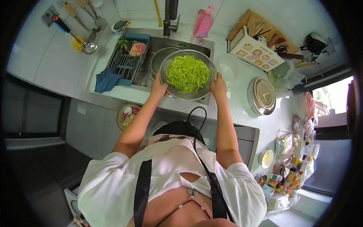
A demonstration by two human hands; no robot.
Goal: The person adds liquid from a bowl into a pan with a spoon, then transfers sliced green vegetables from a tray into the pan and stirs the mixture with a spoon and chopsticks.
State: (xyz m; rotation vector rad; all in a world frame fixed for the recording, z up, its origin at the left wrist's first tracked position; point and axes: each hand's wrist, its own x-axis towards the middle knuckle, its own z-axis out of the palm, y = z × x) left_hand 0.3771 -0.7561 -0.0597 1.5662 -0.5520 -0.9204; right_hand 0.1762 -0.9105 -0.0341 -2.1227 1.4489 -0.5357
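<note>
Between both hands I hold a round metal basin (163,80) at the front of the sink (206,52). Cut green vegetable strips (188,74) are heaped in it; their exact kind I cannot tell. My left hand (158,87) grips the basin's left rim, and my right hand (218,86) grips the right rim. A second metal bowl (155,62) sits in the sink, partly covered by the basin. Left of it, a drying rack (128,62) over the sink carries some greens and a pinkish piece of food (137,49).
A dark faucet (170,20) and a pink pump bottle (204,22) stand behind the sink. A blue cloth (107,80) lies left. To the right are a utensil holder (255,51) and a lidded pot (262,96). A scrap-filled bin (121,117) stands below the counter's left.
</note>
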